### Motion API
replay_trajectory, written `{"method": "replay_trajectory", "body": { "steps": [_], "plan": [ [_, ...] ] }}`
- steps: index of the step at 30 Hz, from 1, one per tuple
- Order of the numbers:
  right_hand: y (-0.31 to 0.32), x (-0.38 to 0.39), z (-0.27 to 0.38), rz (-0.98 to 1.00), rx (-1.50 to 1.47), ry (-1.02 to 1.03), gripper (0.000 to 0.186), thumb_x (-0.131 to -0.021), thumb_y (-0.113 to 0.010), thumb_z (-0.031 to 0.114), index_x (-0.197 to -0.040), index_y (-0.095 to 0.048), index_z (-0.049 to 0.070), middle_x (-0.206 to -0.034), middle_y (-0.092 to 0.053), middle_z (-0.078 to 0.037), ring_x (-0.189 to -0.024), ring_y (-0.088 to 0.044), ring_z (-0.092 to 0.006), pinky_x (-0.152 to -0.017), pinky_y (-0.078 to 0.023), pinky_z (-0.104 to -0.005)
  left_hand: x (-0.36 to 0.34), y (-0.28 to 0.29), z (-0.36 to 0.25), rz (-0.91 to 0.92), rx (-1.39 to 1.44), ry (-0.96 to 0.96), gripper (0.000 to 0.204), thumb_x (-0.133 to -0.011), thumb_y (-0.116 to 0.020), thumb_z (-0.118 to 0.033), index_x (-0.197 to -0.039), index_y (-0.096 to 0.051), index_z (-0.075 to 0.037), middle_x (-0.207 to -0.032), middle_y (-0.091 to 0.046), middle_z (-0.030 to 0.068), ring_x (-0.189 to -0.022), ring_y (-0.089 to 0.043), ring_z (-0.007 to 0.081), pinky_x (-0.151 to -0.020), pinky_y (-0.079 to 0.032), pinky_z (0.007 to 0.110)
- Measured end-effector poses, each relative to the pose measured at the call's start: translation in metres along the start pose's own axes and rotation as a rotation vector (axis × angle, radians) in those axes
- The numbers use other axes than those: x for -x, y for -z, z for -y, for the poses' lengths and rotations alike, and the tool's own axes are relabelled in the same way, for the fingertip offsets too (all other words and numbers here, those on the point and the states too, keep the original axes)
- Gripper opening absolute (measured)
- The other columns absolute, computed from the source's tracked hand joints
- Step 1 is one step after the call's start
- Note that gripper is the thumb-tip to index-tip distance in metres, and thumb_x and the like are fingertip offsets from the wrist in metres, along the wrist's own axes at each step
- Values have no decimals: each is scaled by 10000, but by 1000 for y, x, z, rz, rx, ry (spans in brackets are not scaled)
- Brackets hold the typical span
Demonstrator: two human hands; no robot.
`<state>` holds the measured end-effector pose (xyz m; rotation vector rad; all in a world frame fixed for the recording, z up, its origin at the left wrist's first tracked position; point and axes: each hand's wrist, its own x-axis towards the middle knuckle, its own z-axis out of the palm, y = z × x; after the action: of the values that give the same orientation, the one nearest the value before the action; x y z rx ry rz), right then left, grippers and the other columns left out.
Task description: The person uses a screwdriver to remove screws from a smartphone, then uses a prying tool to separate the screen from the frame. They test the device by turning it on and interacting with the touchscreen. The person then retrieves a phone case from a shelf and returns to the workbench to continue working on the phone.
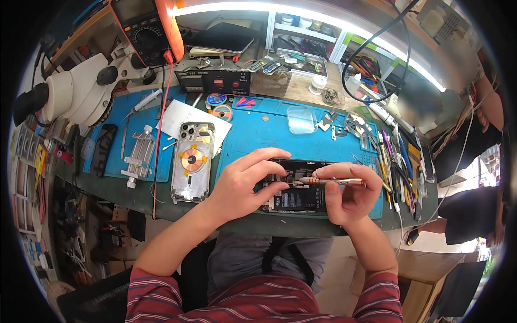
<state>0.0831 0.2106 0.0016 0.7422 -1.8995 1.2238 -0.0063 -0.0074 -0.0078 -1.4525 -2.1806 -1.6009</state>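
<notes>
An opened phone (293, 200) with its battery and inner parts exposed lies on the blue mat (250, 140) in front of me. My left hand (247, 185) curls over its left end, thumb and fingers gripping it around the upper-left part. My right hand (353, 196) holds a copper and silver pen-like screwdriver (344, 182) almost level, its tip over the phone's inner parts near my left fingertips. To the left, a detached phone back housing (196, 183) with a round copper coil lies beside a white sheet (218, 132).
A microscope (72, 94), multimeter (142, 35) and metal clamp (137, 161) stand left. A power unit (210, 81) and clear tray (301, 119) are behind. Tools (404, 172) crowd the right, near a hanging cable loop (371, 97). Another person (474, 215) is at the bench's right.
</notes>
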Motion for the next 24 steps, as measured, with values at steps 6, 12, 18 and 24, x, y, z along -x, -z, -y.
{"method": "replay_trajectory", "body": {
  "steps": [6, 12, 18, 24],
  "plan": [
    [2, 3, -4, -1, 12, -13, 502, -894, -606, -116, -1317, -354, -15, -988, -700, -233, -840, -723, -264, -737, -591, -350, -3, -1, 1, 0, -14, -13, 195, -791, -798, -22, -920, -655, -45, -1208, -682, 130, -1105, -666, 299, -903, -544, 372],
    [0, 1, -3, 16, 19, -15, 496, -900, -606, -114, -1316, -352, -20, -993, -697, -239, -852, -726, -263, -745, -595, -346, -2, 0, 3, -4, -55, -37, 185, -786, -779, 15, -908, -653, -44, -1192, -690, 129, -1091, -673, 298, -898, -547, 371],
    [-1, 0, -3, -4, 4, -12, 491, -900, -610, -113, -1312, -359, -23, -994, -696, -241, -846, -727, -259, -750, -596, -346, -2, -2, 4, -45, -72, -73, 176, -785, -771, -3, -902, -653, -58, -1178, -697, 97, -1024, -686, 282, -827, -544, 363],
    [0, 2, -3, 16, 2, -27, 497, -900, -613, -114, -1317, -360, -20, -1000, -695, -242, -857, -730, -266, -758, -599, -354, -3, -3, 4, -58, -80, -82, 172, -784, -771, -20, -902, -655, -65, -1172, -701, 79, -998, -690, 277, -800, -541, 363]
  ]
}}
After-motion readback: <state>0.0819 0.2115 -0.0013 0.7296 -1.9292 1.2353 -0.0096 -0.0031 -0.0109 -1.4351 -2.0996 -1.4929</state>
